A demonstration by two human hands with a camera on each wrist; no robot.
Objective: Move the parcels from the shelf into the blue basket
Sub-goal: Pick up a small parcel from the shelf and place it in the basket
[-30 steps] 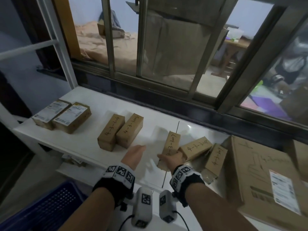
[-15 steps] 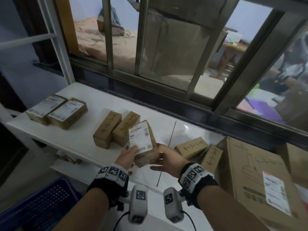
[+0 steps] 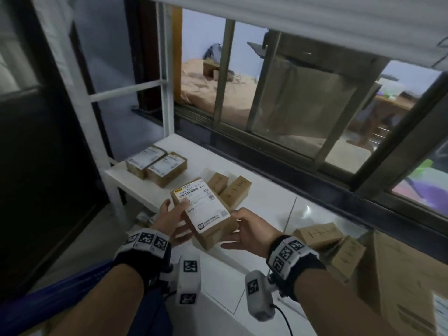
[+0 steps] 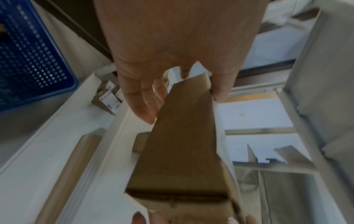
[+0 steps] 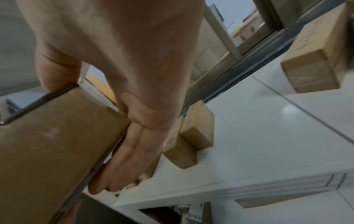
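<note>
You've got one parcel [image 3: 206,214] lifted off the shelf [image 3: 264,204], label up, held between both hands: left hand [image 3: 169,219] with thumb on top and fingers under, right hand [image 3: 249,229] cupping the other end. So both grips are closed on that box. The basket [image 4: 32,57] sits low to your left, and I can't tell what's in it yet. Looks like early days: six small parcels are left on the shelf, plus the big box [image 3: 400,282] on the right.
</note>
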